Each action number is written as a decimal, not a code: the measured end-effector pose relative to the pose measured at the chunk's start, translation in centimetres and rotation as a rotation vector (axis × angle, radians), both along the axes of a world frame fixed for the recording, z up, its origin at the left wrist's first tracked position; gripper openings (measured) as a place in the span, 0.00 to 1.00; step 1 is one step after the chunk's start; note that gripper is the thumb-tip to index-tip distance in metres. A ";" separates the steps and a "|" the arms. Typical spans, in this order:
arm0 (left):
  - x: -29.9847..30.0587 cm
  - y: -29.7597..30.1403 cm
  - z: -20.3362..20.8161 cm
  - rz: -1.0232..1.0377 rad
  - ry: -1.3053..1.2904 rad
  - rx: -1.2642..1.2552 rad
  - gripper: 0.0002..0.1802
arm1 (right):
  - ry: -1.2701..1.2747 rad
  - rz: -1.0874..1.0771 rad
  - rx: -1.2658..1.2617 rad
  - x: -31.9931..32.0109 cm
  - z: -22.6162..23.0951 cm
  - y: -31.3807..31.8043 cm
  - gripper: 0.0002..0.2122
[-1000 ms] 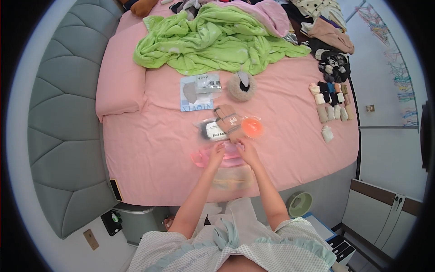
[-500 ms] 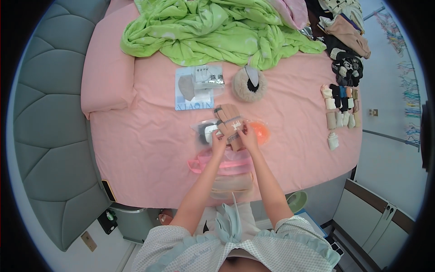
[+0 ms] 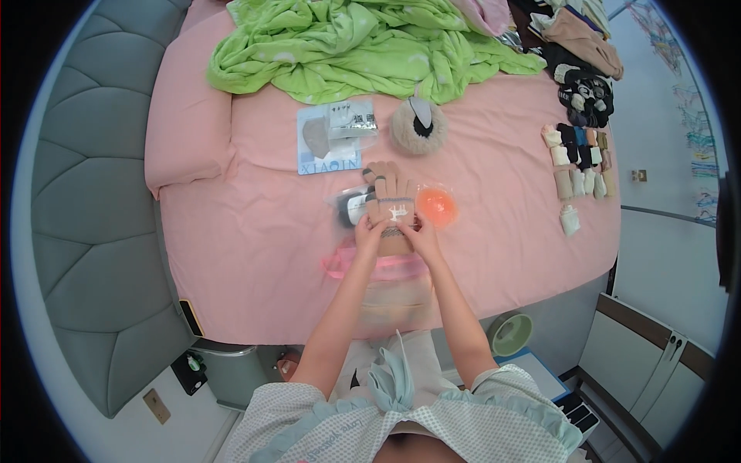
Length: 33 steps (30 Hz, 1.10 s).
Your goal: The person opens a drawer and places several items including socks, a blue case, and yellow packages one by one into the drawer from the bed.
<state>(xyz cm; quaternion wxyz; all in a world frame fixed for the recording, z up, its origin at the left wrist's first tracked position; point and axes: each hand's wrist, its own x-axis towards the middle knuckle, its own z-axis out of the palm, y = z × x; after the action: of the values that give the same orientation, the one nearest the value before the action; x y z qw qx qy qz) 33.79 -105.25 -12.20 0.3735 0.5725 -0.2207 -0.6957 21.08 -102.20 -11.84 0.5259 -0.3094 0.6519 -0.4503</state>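
A pair of tan knitted gloves [image 3: 395, 202], with grey trim and a white print, lies fingers-away in front of me. My left hand [image 3: 369, 234] pinches the left edge near the cuff. On the opposite edge my right hand [image 3: 421, 236] grips them the same way. Left of the gloves is a clear packet with a dark item [image 3: 351, 210] and a white label, partly covered. An orange round item [image 3: 438, 207] in clear wrapping sits to their right. Nearer me, a translucent pink pouch [image 3: 336, 264] shows under the forearms, then a blurred beige folded bundle [image 3: 394, 299].
Farther off are a blue-and-white flat package [image 3: 329, 158] and a fluffy beige round item [image 3: 417, 127]. A green blanket [image 3: 363, 54] covers the bed's far side. Rolled socks [image 3: 579, 158] stand in rows at right. A phone [image 3: 191, 318] rests by the left bed edge.
The gloves have turned from tilted to nearly straight, and their fingers now spread out away from me. Both hands have shifted to the cuff sides. The whole view has moved slightly.
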 end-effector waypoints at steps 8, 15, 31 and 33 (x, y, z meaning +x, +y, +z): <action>3.2 5.9 6.2 -0.139 0.075 -0.069 0.24 | 0.003 0.024 -0.105 1.0 5.0 6.2 0.18; 6.5 13.4 10.9 -0.191 0.044 -0.262 0.34 | -0.126 0.098 -0.071 2.7 10.4 14.1 0.17; 11.6 19.7 19.7 -0.903 0.213 -0.689 0.26 | -0.248 -0.377 -0.333 12.4 18.9 30.5 0.18; 10.9 21.3 20.7 -0.968 0.260 -0.608 0.26 | -0.240 -0.444 -0.326 12.9 19.7 32.6 0.19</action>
<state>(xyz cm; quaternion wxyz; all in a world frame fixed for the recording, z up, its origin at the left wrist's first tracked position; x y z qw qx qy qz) 44.71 -83.90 8.50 0.1847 0.1840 -0.5990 -0.7571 33.98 -69.57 7.86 0.4313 -0.1842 0.5558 -0.6864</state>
